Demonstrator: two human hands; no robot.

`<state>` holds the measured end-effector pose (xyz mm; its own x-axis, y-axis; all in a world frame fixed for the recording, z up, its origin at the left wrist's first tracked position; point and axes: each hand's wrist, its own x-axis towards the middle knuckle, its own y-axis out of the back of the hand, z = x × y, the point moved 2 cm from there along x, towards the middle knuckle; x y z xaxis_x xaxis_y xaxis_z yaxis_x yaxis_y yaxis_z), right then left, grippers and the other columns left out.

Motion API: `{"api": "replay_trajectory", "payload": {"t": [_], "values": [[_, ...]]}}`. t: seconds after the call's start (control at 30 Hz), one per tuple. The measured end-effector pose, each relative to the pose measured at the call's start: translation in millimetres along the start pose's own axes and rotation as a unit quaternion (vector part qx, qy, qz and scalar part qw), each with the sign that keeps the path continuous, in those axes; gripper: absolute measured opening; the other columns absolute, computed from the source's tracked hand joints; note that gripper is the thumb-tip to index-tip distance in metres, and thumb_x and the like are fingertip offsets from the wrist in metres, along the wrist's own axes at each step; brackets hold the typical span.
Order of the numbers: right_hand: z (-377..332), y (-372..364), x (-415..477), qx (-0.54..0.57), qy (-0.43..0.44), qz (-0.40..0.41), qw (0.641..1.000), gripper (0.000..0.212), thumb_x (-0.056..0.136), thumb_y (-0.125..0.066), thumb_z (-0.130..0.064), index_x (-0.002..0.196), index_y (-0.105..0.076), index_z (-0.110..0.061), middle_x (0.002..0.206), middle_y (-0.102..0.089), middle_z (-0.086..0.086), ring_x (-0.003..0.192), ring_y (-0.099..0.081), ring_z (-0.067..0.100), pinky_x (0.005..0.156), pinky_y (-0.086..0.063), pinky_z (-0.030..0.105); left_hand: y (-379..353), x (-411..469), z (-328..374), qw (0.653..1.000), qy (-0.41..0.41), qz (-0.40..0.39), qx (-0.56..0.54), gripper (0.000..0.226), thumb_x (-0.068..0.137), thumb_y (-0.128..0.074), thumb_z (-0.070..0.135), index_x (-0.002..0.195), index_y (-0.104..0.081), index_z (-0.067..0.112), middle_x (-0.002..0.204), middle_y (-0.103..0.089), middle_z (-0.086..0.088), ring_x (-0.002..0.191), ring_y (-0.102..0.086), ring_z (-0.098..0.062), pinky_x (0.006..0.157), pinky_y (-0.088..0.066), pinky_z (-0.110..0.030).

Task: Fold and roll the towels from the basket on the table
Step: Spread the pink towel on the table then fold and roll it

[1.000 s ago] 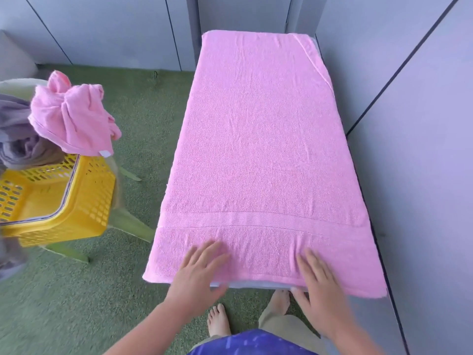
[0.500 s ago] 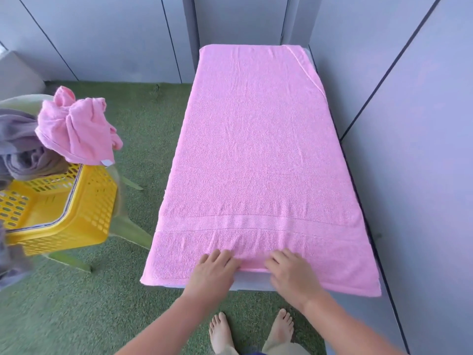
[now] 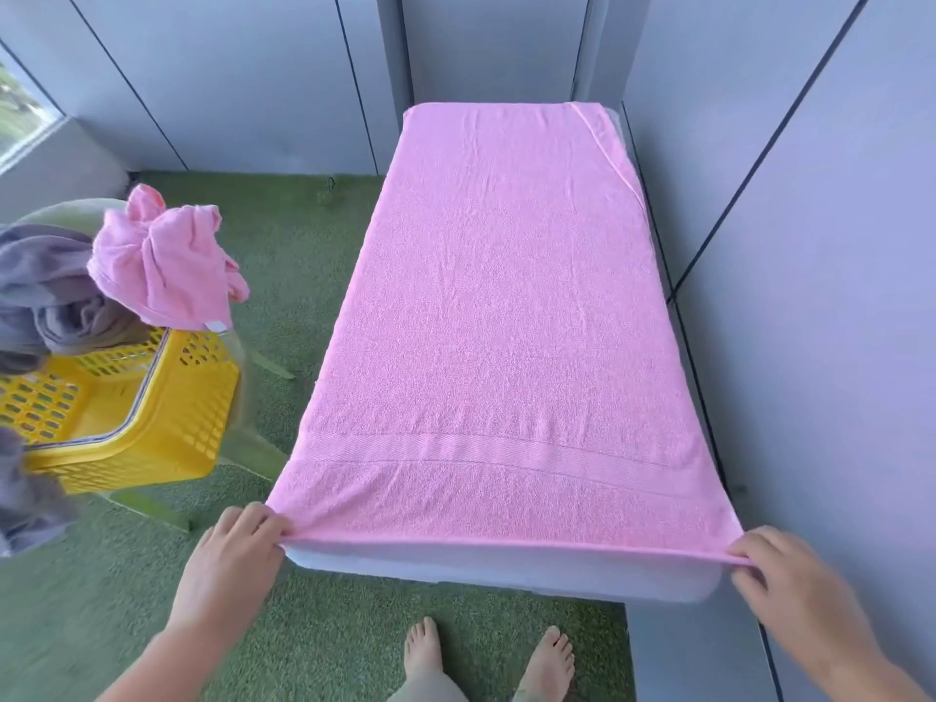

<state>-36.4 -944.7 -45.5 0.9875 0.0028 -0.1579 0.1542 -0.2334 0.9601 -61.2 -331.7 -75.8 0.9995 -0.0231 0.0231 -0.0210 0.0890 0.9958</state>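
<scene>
Hands no longer mid-hem, now out at the near corners. Left hand and right hand each hold a corner in a closed pinch grip. The large pink terry towel lies flat on the pale surface beyond both grips. First fold looks ready.

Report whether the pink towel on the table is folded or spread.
Spread out. The pink towel lies flat over the table; the left hand and right hand pinch its near corners.

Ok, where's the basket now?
Head view, far left: the yellow basket sits on a green chair beside the table, a crumpled pink towel and grey cloths on its rim.
</scene>
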Motion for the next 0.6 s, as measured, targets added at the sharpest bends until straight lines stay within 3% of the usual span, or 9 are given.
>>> {"api": "replay_trajectory", "payload": {"t": [0.1, 0.23, 0.37, 0.47, 0.6], "values": [[5.8, -7.6, -10.0, -0.034, 0.025, -0.053, 0.998, 0.054, 0.060, -0.082, -0.008, 0.066, -0.041, -0.042, 0.084, -0.046, -0.027, 0.077, -0.038, 0.002, 0.042, -0.035, 0.021, -2.5, -6.2, -2.3, 1.000, -0.017, -0.012, 0.017, 0.031, 0.084, -0.038, 0.026, 0.086, -0.069, 0.023, 0.090, -0.059, 0.013, 0.086, -0.050, -0.018, 0.067, -0.048, -0.039], [7.2, -7.9, -24.8, -0.029, 0.003, -0.087, 0.996, 0.062, 0.058, -0.082, -0.008, 0.062, -0.035, -0.047, 0.087, -0.048, -0.028, 0.078, -0.038, 0.000, 0.043, -0.025, 0.017, -6.0, -10.0, -11.9, 0.999, -0.002, -0.033, 0.014, 0.021, 0.084, -0.046, 0.020, 0.087, -0.066, 0.026, 0.092, -0.057, 0.013, 0.089, -0.053, -0.021, 0.069, -0.047, -0.040], [9.1, -1.5, -28.4, -0.021, -0.025, -0.101, 0.994, 0.064, 0.059, -0.084, -0.005, 0.064, -0.041, -0.053, 0.087, -0.050, -0.032, 0.077, -0.039, 0.001, 0.046, -0.029, 0.018, -13.3, -11.1, -33.9, 0.998, 0.040, -0.054, 0.014, 0.023, 0.081, -0.070, 0.004, 0.087, -0.063, 0.026, 0.097, -0.052, 0.012, 0.090, -0.048, -0.021, 0.068, -0.046, -0.041], [16.4, -5.4, -27.9, -0.029, -0.005, -0.098, 0.995, 0.074, 0.059, -0.084, -0.004, 0.077, -0.043, -0.064, 0.086, -0.049, -0.036, 0.074, -0.042, -0.001, 0.050, -0.031, 0.017, -9.9, -8.8, -37.3, 0.997, 0.040, -0.062, -0.013, 0.020, 0.087, -0.065, 0.008, 0.085, -0.062, 0.028, 0.095, -0.053, 0.016, 0.090, -0.046, -0.015, 0.072, -0.045, -0.039], [26.8, -11.9, -25.1, -0.047, -0.004, -0.100, 0.994, 0.064, 0.062, -0.083, -0.008, 0.068, -0.045, -0.058, 0.084, -0.051, -0.033, 0.078, -0.043, -0.007, 0.050, -0.037, 0.022, -5.2, -7.6, -43.5, 0.997, 0.022, -0.078, -0.019, 0.025, 0.089, -0.062, 0.014, 0.078, -0.053, 0.035, 0.086, -0.050, 0.020, 0.087, -0.044, -0.012, 0.071, -0.043, -0.037]]}}
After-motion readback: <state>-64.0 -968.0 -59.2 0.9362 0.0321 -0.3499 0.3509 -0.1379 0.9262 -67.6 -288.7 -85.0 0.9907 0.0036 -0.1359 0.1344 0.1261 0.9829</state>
